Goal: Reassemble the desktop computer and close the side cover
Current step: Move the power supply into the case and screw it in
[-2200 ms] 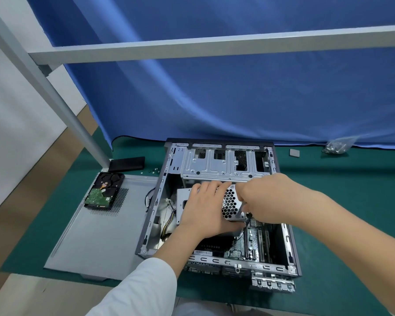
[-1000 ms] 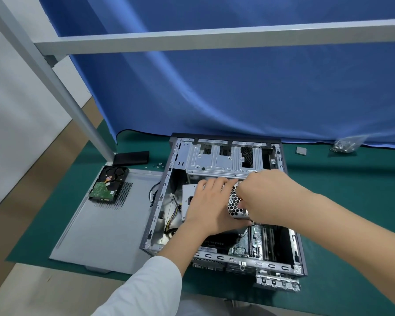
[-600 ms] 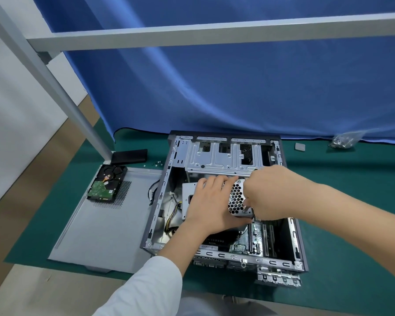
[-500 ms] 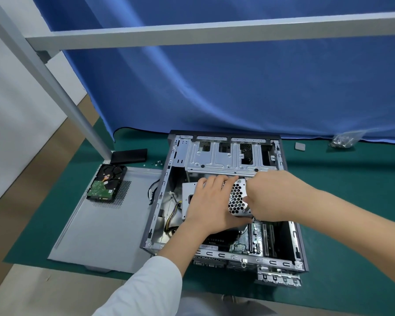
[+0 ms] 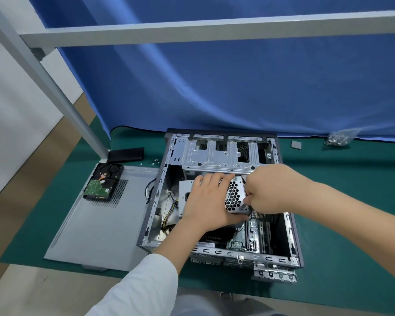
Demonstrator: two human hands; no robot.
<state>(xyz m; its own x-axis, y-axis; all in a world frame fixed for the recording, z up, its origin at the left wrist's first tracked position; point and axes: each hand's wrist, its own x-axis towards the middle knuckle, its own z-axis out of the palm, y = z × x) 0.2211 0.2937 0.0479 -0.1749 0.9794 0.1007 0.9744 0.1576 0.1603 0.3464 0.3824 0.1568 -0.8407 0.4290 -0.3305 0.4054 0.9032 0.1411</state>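
Observation:
The open desktop case lies on its side on the green mat, its motherboard showing at the near right. Inside it sits a metal box with a honeycomb grille. My left hand lies flat on top of this box, fingers straight and pointing away from me. My right hand is at the box's right edge, fingers curled and pinching a thin metal tool whose tip meets the grille's lower right corner. The grey side cover lies flat to the left of the case.
A hard drive rests on the side cover's far corner. Behind it lie a black strip and a few loose screws. A small grey pad and a bag of screws sit at the back right. A frame post rises at left.
Both hands have stayed on the metal box. My right hand shifted slightly along the box's right edge, and the thin tool's tip now shows at the grille's corner.

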